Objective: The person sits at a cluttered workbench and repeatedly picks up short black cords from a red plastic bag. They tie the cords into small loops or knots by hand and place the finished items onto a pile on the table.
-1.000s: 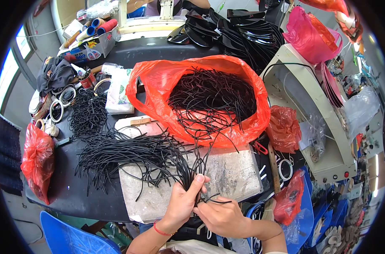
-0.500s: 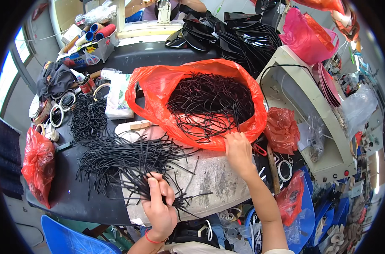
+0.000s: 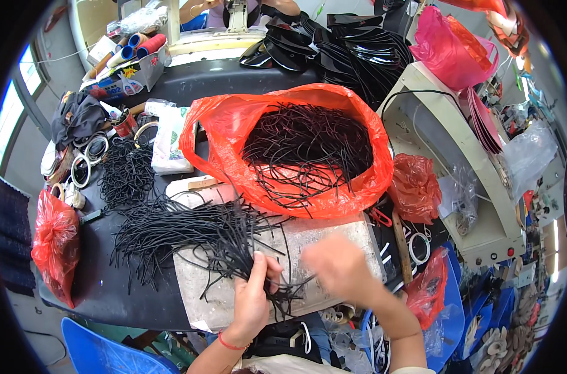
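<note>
Cluttered worktable (image 3: 109, 293): left hand (image 3: 252, 299) is gripping black cord bundle (image 3: 190, 237); blurred right hand (image 3: 339, 265), grip unclear, is hovering at three o'clock

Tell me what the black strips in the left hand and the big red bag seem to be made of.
The black strips look like thin leather or synthetic cord with a matte finish: they bend and splay loosely from the left hand. Which of the two, I cannot tell. The red bag looks like thin glossy plastic film, crinkled and slightly translucent.
</note>
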